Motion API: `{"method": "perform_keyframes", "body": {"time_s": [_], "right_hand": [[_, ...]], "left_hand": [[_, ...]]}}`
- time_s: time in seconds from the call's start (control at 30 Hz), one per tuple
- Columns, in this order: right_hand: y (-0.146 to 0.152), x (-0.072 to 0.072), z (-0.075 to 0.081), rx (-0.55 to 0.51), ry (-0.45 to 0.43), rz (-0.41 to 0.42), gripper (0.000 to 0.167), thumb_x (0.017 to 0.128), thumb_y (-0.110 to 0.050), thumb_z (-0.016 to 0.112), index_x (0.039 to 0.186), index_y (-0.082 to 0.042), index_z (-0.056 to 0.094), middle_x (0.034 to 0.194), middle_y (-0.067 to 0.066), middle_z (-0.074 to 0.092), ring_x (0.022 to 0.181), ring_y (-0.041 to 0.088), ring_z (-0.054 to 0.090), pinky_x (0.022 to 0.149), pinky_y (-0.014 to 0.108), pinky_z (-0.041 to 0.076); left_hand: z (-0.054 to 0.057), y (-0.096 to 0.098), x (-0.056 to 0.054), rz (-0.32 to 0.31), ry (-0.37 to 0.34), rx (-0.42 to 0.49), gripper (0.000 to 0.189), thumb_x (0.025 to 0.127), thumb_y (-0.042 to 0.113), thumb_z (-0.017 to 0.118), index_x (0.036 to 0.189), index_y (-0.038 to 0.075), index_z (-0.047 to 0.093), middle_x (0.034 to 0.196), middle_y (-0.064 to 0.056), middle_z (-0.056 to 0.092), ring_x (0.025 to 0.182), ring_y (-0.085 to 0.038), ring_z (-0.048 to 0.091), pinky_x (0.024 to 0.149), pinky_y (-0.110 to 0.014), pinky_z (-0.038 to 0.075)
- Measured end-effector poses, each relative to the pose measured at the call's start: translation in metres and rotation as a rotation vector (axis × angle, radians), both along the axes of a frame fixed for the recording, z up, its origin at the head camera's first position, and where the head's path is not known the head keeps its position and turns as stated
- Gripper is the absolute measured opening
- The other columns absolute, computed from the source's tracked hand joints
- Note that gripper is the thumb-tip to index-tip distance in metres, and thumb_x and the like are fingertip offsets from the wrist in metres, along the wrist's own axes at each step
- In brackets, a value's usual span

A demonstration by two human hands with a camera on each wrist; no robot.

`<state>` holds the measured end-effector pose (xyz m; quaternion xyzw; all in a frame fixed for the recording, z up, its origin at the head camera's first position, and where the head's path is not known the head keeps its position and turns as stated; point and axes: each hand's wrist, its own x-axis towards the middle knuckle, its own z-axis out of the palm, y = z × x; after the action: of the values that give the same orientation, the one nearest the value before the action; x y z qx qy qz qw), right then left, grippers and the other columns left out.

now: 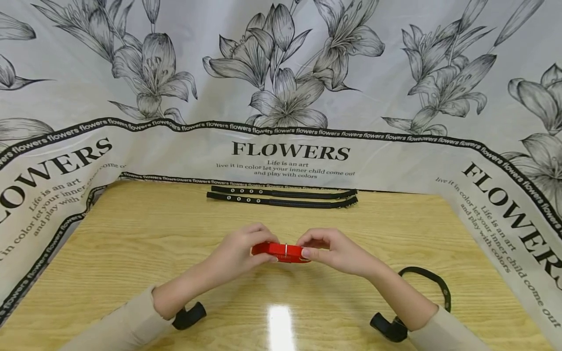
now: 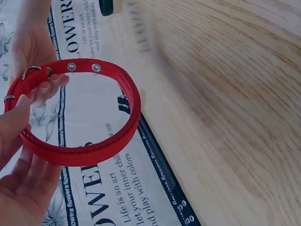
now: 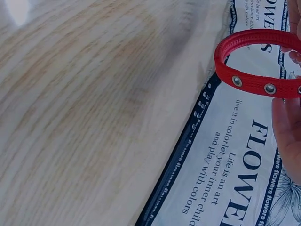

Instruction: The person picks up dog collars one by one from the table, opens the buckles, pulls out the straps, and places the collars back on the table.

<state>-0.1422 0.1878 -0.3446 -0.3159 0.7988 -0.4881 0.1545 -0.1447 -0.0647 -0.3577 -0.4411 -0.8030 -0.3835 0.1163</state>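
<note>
Both hands hold a red collar up over the table, at the middle of the head view. It is closed into a loop. In the left wrist view the collar shows its metal buckle, a ring and eyelets. My left hand pinches its left side, thumb in front and fingers behind. My right hand grips the right end between thumb and fingers. Seen from the right wrist, the collar reaches out of the hand at the right edge, metal eyelets along its near side.
Two black collars with metal eyelets lie side by side at the back of the wooden table. A flower-printed cloth stands behind and along both sides. Black wrist-camera gear sits by the right forearm, with a similar piece by the left.
</note>
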Motion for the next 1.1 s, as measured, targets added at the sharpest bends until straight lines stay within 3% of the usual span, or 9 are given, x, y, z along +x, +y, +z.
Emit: {"method": "perform_keyframes", "body": {"time_s": [0.1,0.2,0.33,0.47,0.6,0.8,1.1], "right_hand": [[-0.003,0.0,0.002,-0.011,0.062,0.001,0.014,0.093,-0.008,0.057,0.104,-0.003,0.065,0.097,0.008,0.066,0.086,0.016,0.063,0.077,0.036,0.053],[-0.007,0.001,0.004,-0.033,0.193,-0.022,0.015,0.091,-0.008,0.06,0.104,-0.007,0.067,0.098,0.002,0.067,0.087,0.014,0.063,0.077,0.033,0.053],[-0.018,0.004,0.008,-0.029,0.46,-0.045,0.016,0.085,-0.007,0.067,0.1,-0.01,0.07,0.094,-0.002,0.066,0.084,0.011,0.061,0.071,0.028,0.052],[-0.032,0.006,0.013,0.053,0.747,-0.051,0.017,0.077,-0.005,0.074,0.093,-0.006,0.071,0.086,-0.002,0.064,0.076,0.009,0.057,0.063,0.02,0.049],[-0.043,0.008,0.018,0.163,0.903,-0.072,0.017,0.072,-0.005,0.078,0.087,-0.005,0.07,0.08,-0.002,0.062,0.068,0.008,0.051,0.058,0.014,0.043],[-0.05,0.01,0.021,0.251,0.976,-0.065,0.016,0.072,-0.006,0.079,0.086,-0.004,0.069,0.079,-0.001,0.062,0.071,0.011,0.054,0.062,0.019,0.047],[-0.047,0.012,0.021,0.232,0.885,-0.093,0.018,0.074,-0.006,0.077,0.089,-0.004,0.068,0.081,0.0,0.065,0.07,0.01,0.056,0.062,0.017,0.047]], "left_hand": [[0.002,-0.002,0.002,0.041,-0.034,0.034,0.021,0.073,0.008,0.079,0.092,0.008,0.069,0.089,0.002,0.06,0.078,-0.008,0.055,0.065,-0.022,0.051],[0.003,-0.002,0.004,0.086,-0.063,0.038,0.02,0.073,0.008,0.079,0.091,0.008,0.07,0.088,0.002,0.061,0.078,-0.009,0.056,0.067,-0.023,0.052],[0.003,-0.001,0.006,0.132,-0.092,0.026,0.021,0.072,0.01,0.08,0.092,0.008,0.071,0.086,0.003,0.061,0.076,-0.009,0.056,0.066,-0.022,0.051],[0.003,-0.002,0.006,0.148,-0.107,0.03,0.022,0.072,0.011,0.08,0.092,0.008,0.071,0.084,0.004,0.061,0.073,-0.007,0.054,0.062,-0.021,0.049],[0.003,-0.002,0.006,0.145,-0.097,0.029,0.022,0.072,0.011,0.08,0.092,0.007,0.071,0.083,0.004,0.061,0.074,-0.006,0.055,0.063,-0.02,0.049],[0.002,-0.004,0.007,0.159,-0.097,0.008,0.022,0.072,0.01,0.08,0.092,0.007,0.07,0.084,0.004,0.061,0.075,-0.007,0.055,0.064,-0.02,0.049],[0.007,-0.004,0.005,0.182,-0.045,-0.013,0.022,0.071,0.013,0.081,0.091,0.008,0.072,0.084,0.004,0.063,0.072,-0.008,0.056,0.062,-0.024,0.049]]}}
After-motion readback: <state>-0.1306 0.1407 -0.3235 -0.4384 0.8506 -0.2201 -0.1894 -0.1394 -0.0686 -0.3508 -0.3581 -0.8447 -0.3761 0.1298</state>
